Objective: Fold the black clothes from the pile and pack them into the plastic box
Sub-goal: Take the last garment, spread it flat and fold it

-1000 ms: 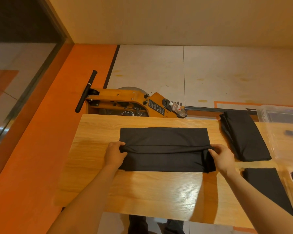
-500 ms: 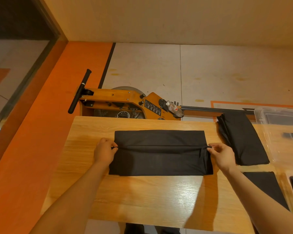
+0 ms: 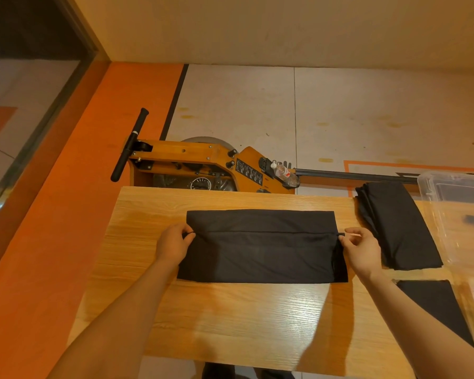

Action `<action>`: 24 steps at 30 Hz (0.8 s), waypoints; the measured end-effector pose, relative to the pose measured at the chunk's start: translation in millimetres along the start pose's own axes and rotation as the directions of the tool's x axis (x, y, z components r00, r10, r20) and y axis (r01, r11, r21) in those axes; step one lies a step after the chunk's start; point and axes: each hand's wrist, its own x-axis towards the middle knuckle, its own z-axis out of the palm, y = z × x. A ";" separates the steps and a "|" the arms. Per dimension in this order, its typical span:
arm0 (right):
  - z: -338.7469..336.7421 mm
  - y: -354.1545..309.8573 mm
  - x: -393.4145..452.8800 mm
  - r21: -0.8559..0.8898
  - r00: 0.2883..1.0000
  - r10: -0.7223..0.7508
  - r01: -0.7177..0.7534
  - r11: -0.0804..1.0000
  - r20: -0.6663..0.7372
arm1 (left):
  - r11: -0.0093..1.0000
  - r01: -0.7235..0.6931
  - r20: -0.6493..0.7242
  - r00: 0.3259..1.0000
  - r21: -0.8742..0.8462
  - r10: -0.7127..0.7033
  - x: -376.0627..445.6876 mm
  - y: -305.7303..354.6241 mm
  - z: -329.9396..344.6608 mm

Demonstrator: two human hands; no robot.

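Note:
A black garment [image 3: 260,255] lies flat across the wooden table [image 3: 230,324], with its near part folded over towards the far edge. My left hand [image 3: 173,243] pinches the left end of that folded edge. My right hand [image 3: 363,248] pinches the right end between thumb and forefinger. A pile of black clothes [image 3: 394,225] lies to the right of it. The clear plastic box [image 3: 454,212] stands at the far right, with something dark inside.
Two more black pieces [image 3: 433,307] lie at the table's near right, partly cut off by the frame. Behind the table stands an orange wooden rowing machine [image 3: 203,162] with a black handle and a water bottle [image 3: 285,173]. An orange floor strip runs along the left.
Both hands carried the garment's near edge away from me, so the fold line now sits closer to the far edge. The folded layer lies flatter. The camera view shifted slightly.

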 end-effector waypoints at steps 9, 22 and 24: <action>5.6 3.7 -5.4 -0.051 0.997 -0.059 0.061 0.997 0.043 | 0.993 0.007 0.037 0.999 -0.117 -0.003 -2.5 2.7 -3.2; 11.0 -8.3 -32.2 0.036 0.988 -0.150 0.149 0.988 0.035 | 0.988 -0.025 0.136 0.990 -0.153 0.046 -19.0 7.0 -11.1; 18.1 -12.9 -44.8 0.058 0.983 -0.179 0.176 0.983 0.052 | 0.982 -0.036 0.122 0.991 -0.183 0.059 -30.5 19.4 -7.9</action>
